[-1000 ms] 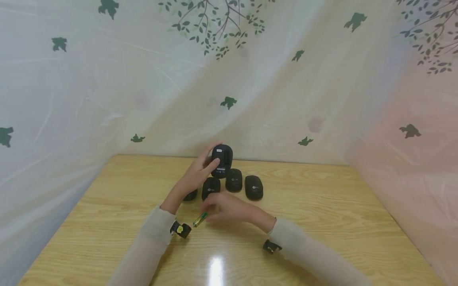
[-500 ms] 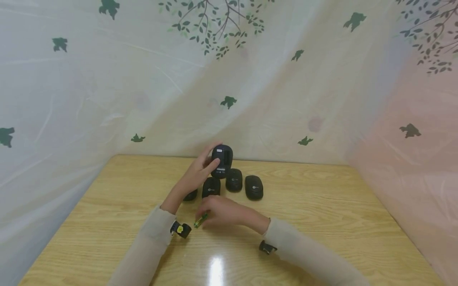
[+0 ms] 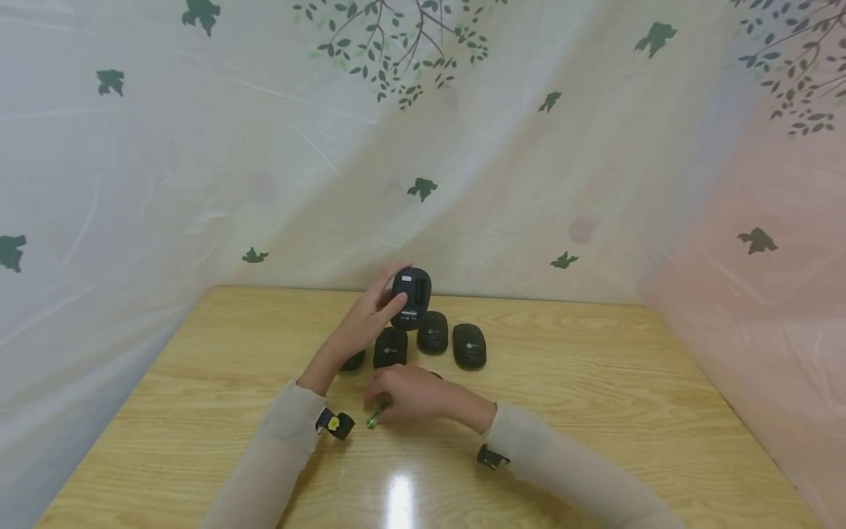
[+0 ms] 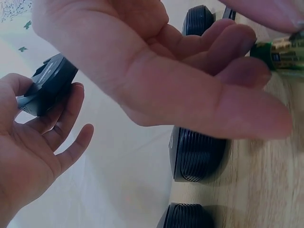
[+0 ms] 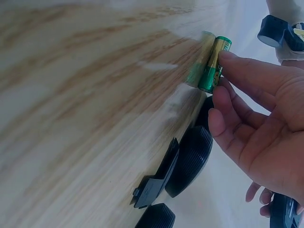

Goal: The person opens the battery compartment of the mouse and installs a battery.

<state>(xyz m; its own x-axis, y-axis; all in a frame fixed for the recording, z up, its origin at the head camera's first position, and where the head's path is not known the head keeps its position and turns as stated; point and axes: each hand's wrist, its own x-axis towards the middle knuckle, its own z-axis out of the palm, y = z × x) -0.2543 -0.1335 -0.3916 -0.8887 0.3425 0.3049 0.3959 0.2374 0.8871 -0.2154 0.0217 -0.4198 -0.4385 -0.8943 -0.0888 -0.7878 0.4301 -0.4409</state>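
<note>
My left hand (image 3: 357,323) holds a black computer mouse (image 3: 411,297) up off the table, its underside facing me. A dark battery slot shows in that underside. Lower and nearer, my right hand (image 3: 413,393) pinches a green and gold battery (image 5: 215,65) between thumb and finger, just over the tabletop, its reflection beside it. In the head view only one end of the battery (image 3: 373,421) shows. The left wrist view has my right hand (image 4: 156,76) large in front, with the held mouse (image 4: 50,83) behind at left.
Black mice stand on the wooden table (image 3: 595,411): one behind my right hand (image 3: 391,348), another (image 3: 432,333) beyond it, a third (image 3: 469,346) at right. Another dark mouse (image 3: 353,361) is partly hidden by my left wrist. A loose black cover (image 5: 159,178) lies near the mice. A patterned curtain (image 3: 463,184) hangs behind.
My right hand has shifted slightly left and nearer, and the battery's visible end has moved slightly nearer. The left hand and its mouse have stayed almost still.
</note>
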